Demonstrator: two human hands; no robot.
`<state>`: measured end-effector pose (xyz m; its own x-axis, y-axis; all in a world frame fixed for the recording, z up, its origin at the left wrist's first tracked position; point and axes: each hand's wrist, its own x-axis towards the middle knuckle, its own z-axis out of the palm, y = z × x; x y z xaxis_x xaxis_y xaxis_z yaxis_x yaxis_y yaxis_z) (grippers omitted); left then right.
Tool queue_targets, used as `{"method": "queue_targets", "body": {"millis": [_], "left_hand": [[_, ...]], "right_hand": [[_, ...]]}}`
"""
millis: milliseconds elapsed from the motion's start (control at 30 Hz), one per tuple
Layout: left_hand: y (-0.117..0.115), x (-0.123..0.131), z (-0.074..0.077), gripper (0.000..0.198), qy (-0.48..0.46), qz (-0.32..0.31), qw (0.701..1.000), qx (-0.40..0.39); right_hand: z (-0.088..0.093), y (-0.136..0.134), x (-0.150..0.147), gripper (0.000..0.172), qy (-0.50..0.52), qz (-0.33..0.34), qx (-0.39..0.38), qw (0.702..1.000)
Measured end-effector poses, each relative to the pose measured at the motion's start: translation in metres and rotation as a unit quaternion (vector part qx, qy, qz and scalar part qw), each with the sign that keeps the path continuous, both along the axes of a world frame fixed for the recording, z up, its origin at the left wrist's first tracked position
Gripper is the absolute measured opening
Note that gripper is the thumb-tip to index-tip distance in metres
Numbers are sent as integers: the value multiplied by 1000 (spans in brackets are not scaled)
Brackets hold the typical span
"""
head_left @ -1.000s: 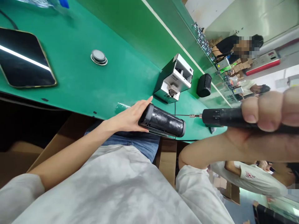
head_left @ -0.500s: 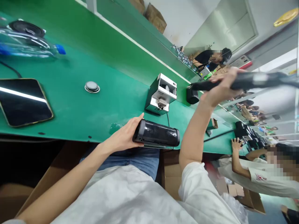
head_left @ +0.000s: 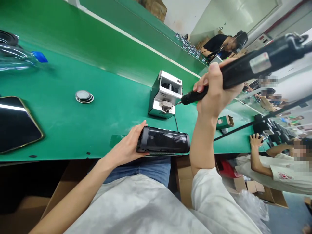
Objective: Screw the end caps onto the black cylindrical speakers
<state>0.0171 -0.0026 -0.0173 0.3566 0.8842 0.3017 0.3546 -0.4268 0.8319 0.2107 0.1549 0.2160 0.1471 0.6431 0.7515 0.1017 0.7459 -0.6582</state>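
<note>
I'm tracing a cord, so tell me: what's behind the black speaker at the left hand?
Behind the black speaker, a small machine stands on the green table, and a dark cord runs between machine and speaker. The speaker hides the cord's next stretch.

Black screwdriver (head_left: pixel 243 71), black speaker (head_left: pixel 165 140), green table (head_left: pixel 117 107)

A loose white T-shirt (head_left: pixel 146 208), creased and softly shadowed, fills six o'clock; its short, wide right sleeve (head_left: pixel 207 187), towards five o'clock, ends near the elbow. Blue denim jeans (head_left: pixel 156 170) with a seam show on its twelve o'clock side. Left hand (head_left: pixel 126 143) and right hand (head_left: pixel 215 87) are bare
</note>
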Motion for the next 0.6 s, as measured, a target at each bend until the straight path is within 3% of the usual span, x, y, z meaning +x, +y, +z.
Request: {"method": "queue_targets", "body": {"millis": [133,233,300,467,533,600], "left_hand": [[0,1,3,143,-2,1,1000,8],[0,1,4,146,-3,2,1000,12],[0,1,3,147,-4,2,1000,13],[1,2,0,153,-2,0,1000,25],[2,3,-1,152,-4,-1,999,33],[3,3,-2,151,-8,-3,999,42]], "right_hand": [[-3,18,1,65,-10,-4,-49,999],[-1,20,3,62,2,8,-41,999],[0,14,2,50,13,17,-26,999],[14,-32,3,18,73,40,-26,996],[32,-58,14,13,80,45,-38,995],[56,-82,33,15,-18,64,-120,991]]}}
